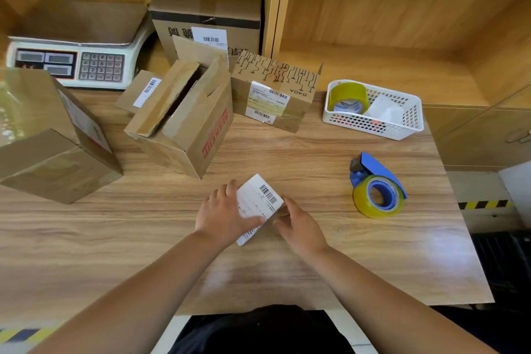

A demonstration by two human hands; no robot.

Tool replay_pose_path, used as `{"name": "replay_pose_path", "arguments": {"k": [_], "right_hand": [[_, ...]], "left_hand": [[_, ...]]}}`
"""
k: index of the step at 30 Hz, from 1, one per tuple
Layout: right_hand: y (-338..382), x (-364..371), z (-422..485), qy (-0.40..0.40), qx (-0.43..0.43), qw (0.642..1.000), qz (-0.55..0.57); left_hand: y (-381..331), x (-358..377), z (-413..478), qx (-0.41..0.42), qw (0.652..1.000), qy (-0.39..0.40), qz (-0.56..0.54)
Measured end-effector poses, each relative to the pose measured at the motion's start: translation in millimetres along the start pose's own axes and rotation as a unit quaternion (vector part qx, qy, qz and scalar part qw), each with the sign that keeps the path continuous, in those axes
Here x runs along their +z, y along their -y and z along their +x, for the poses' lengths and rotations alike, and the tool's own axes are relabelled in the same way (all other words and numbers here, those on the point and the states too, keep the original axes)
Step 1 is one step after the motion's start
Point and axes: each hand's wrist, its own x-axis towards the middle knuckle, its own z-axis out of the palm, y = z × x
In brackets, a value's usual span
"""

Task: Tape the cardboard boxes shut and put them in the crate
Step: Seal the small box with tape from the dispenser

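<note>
Small box [260,204], flat and bearing a white barcode label on top, sits near the middle of the wooden table [143,238], held between both hands; whether it rests fully on the surface or is slightly lifted cannot be told. At its 9 o'clock side the left hand [222,215] grips it, fingers reaching along the far left edge and the thumb laid across the label. At its 4 o'clock side the right hand [301,227] holds the lower right edge with curled fingers and thumb. From the small box, an open box [184,121] with red lettering and raised flaps stands at 11 o'clock, and a patterned box [275,92] with shipping labels stands at 12 o'clock, just beside it. A large closed box [54,135] sits at 9 o'clock, well apart. A blue tape dispenser [376,187] loaded with yellowish tape lies at 3 o'clock. A white basket [413,126] at 1 o'clock holds a tape roll [349,96]. A weighing scale [71,62] stands at 10 o'clock, far back, beside a tall box [207,11].
</note>
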Motion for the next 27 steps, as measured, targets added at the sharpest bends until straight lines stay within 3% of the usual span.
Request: {"name": "replay_pose_path", "arguments": {"k": [12,18,23,27], "right_hand": [[-2.7,6.1,-2.5,-0.046,-0.042,0.997,-0.034],[3.3,0.7,-17.6,-0.090,-0.113,0.969,-0.199],[-2.6,6.1,-23.1,-0.116,-0.163,0.956,-0.215],[1.4,5.7,-24.0,-0.108,-0.176,0.960,-0.186]], "left_hand": [[-3.3,9.3,-21.5,0.019,1.000,0.015,-0.020],[-6.0,7.8,-23.2,-0.045,0.980,0.023,-0.194],[-4.2,11.0,-21.8,-0.102,0.929,0.048,-0.351],[6.8,11.5,-22.0,-0.120,0.919,0.039,-0.373]]}}
